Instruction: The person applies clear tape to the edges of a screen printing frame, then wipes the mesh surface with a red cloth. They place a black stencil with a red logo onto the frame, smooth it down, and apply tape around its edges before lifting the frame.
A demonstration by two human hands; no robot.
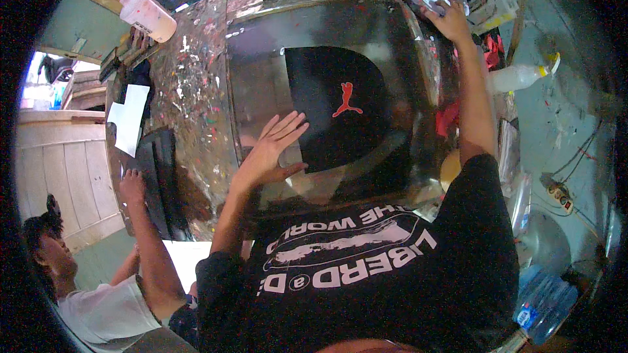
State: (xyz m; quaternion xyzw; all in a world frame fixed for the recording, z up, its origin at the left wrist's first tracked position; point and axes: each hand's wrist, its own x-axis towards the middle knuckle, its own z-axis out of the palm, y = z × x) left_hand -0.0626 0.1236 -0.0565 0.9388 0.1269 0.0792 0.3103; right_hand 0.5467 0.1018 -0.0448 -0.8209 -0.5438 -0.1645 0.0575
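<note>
Bench [196, 111]: paint-spattered, dark glossy board [255, 65] set across it. Black panel [340, 140], D-shaped, lies flat on the board, straight edge toward the person's left. Left hand [265, 157]: palm down, nothing gripped, fingers and thumb apart, the tips over that straight edge; cannot tell whether they press or hover. Bottle [147, 16], pale with pinkish contents, leans at the far left, well apart from the panel. Tub [412, 1], round, whitish inside, at the far right corner. Right hand [448, 19]: fingers bent over the tub's near rim; cannot tell whether they clamp it or only touch. Red emblem [347, 101] sits near the panel's middle, clear of both hands. Risks, my judgement: (1) panel could skid or turn, if the left hand drags sideways with the glossy board giving little friction; (2) tub could tip, if the right hand bears down on 1 side of the rim; (3) black surface could smudge, if fingers carry residue across from the tub.
</note>
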